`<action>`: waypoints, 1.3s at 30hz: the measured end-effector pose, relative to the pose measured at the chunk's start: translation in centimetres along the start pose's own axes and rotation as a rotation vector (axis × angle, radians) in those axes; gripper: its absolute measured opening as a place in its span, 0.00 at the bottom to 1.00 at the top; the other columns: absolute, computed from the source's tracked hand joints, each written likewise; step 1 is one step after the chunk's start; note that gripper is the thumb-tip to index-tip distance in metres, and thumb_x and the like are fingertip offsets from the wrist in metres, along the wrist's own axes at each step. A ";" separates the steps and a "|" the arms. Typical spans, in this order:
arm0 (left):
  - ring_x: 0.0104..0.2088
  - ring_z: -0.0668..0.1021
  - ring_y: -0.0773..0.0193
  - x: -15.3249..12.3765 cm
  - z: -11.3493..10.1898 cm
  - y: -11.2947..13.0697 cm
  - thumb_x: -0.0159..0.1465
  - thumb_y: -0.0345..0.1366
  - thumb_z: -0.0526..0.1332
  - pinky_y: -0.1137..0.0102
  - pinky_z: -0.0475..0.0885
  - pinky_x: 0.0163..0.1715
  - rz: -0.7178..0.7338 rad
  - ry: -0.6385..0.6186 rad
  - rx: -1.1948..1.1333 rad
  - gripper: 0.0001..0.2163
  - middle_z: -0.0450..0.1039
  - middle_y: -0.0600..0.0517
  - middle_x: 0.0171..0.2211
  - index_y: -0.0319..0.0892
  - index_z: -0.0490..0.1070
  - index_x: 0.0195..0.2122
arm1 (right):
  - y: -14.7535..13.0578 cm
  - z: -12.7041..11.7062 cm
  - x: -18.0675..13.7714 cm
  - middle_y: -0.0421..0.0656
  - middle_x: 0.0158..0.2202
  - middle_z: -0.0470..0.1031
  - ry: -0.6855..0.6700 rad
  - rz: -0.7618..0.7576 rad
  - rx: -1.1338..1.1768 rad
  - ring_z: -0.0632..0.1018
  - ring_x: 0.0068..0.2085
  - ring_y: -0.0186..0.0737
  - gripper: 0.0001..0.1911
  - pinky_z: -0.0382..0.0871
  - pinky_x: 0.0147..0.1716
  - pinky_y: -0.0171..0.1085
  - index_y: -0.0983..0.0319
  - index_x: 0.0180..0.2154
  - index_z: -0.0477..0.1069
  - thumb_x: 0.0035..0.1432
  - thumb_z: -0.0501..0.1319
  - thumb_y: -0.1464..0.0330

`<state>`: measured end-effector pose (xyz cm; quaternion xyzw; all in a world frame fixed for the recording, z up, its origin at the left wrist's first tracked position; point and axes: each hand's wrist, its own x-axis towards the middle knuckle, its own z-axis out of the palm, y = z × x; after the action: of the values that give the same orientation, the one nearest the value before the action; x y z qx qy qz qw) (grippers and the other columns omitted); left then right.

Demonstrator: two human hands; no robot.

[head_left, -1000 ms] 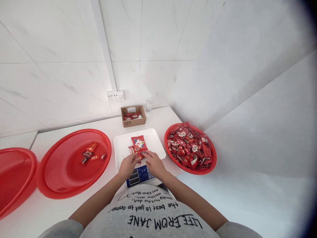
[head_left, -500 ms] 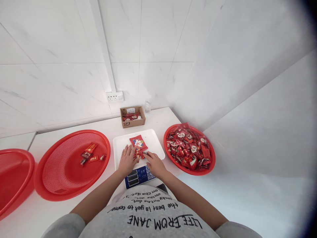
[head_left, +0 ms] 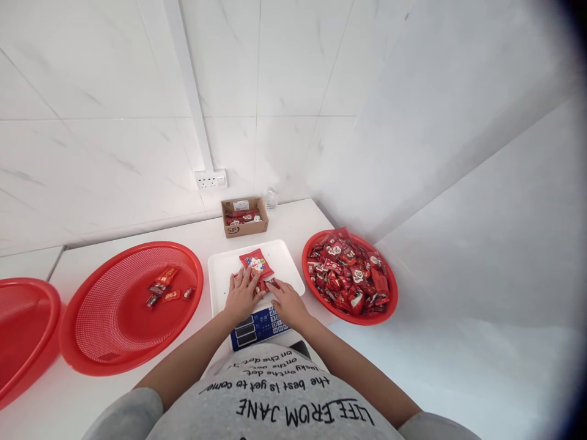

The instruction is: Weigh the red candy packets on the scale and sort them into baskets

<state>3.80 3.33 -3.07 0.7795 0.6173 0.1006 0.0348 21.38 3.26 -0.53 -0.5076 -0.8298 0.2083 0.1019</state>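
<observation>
My left hand (head_left: 243,296) lies with its fingers stretched out over small red wrapped candies (head_left: 261,285) on the white pan of a scale (head_left: 220,269), partly covering them. From the other side my right hand (head_left: 287,302) reaches in, fingers extended, its tips at the candies' right end. Just beyond the fingers a larger red packet (head_left: 257,263) with a white and blue print lies flat on the pan. The scale's blue keypad panel (head_left: 261,326) shows below my hands, partly covered by my right hand.
To the right stands a red basket (head_left: 395,299) heaped with red wrapped candies. On the left a red mesh basket (head_left: 96,305) holds several candies, with another red basket (head_left: 22,342) beside it. A cardboard box (head_left: 247,228) with red packets and a clear plastic container (head_left: 272,198) stand at the wall.
My left hand has moved a little right, further over the candies and against the lower edge of the larger packet. My right hand has barely moved.
</observation>
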 end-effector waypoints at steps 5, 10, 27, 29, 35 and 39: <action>0.63 0.48 0.48 0.1 0.0 0.1 0.62 0.53 0.44 0.47 0.46 0.57 0.018 0.015 0.000 0.27 0.47 0.49 0.63 0.49 0.50 0.61 | 1.2 -0.5 -0.9 0.48 0.53 0.66 0.183 -0.012 0.094 0.65 0.53 0.42 0.22 0.59 0.53 0.44 0.60 0.53 0.64 0.56 0.50 0.71; 0.62 0.49 0.48 0.5 0.1 0.0 0.63 0.52 0.44 0.47 0.46 0.57 0.030 -0.006 -0.007 0.26 0.49 0.50 0.63 0.49 0.51 0.61 | 6.1 -1.8 -2.2 0.51 0.50 0.68 0.375 0.176 0.089 0.66 0.52 0.44 0.20 0.58 0.54 0.45 0.65 0.50 0.66 0.57 0.48 0.67; 0.63 0.47 0.54 -7.3 -1.6 -1.7 0.65 0.44 0.46 0.51 0.51 0.58 -0.056 0.059 -0.163 0.23 0.51 0.45 0.62 0.42 0.53 0.60 | 13.7 -4.2 -2.9 0.50 0.41 0.76 -0.183 0.678 0.394 0.76 0.40 0.45 0.14 0.65 0.42 0.43 0.64 0.36 0.76 0.50 0.54 0.71; 0.63 0.48 0.54 -7.7 -1.7 -1.8 0.65 0.43 0.46 0.51 0.52 0.58 -0.087 0.073 -0.170 0.23 0.52 0.45 0.62 0.42 0.54 0.59 | 14.1 -4.1 -2.9 0.50 0.38 0.77 -0.168 0.679 0.402 0.77 0.37 0.46 0.14 0.66 0.40 0.45 0.63 0.35 0.76 0.48 0.55 0.71; 0.63 0.50 0.54 -7.7 -1.9 -1.2 0.64 0.43 0.47 0.52 0.54 0.57 -0.101 0.077 -0.190 0.22 0.53 0.45 0.61 0.42 0.56 0.58 | 14.1 -3.3 -3.3 0.49 0.37 0.77 -0.066 0.632 0.388 0.76 0.38 0.45 0.13 0.66 0.42 0.45 0.64 0.34 0.75 0.49 0.54 0.69; 0.63 0.50 0.54 -7.5 -1.9 -0.8 0.64 0.43 0.47 0.52 0.53 0.57 -0.083 0.071 -0.204 0.22 0.53 0.45 0.61 0.43 0.56 0.58 | 13.2 -3.5 -3.8 0.49 0.40 0.76 0.009 0.554 0.395 0.75 0.42 0.44 0.18 0.65 0.45 0.43 0.66 0.37 0.73 0.53 0.52 0.62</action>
<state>0.99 -3.88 -2.20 0.7417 0.6364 0.1889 0.0960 35.07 6.00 -3.18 -0.6850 -0.6037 0.3825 0.1414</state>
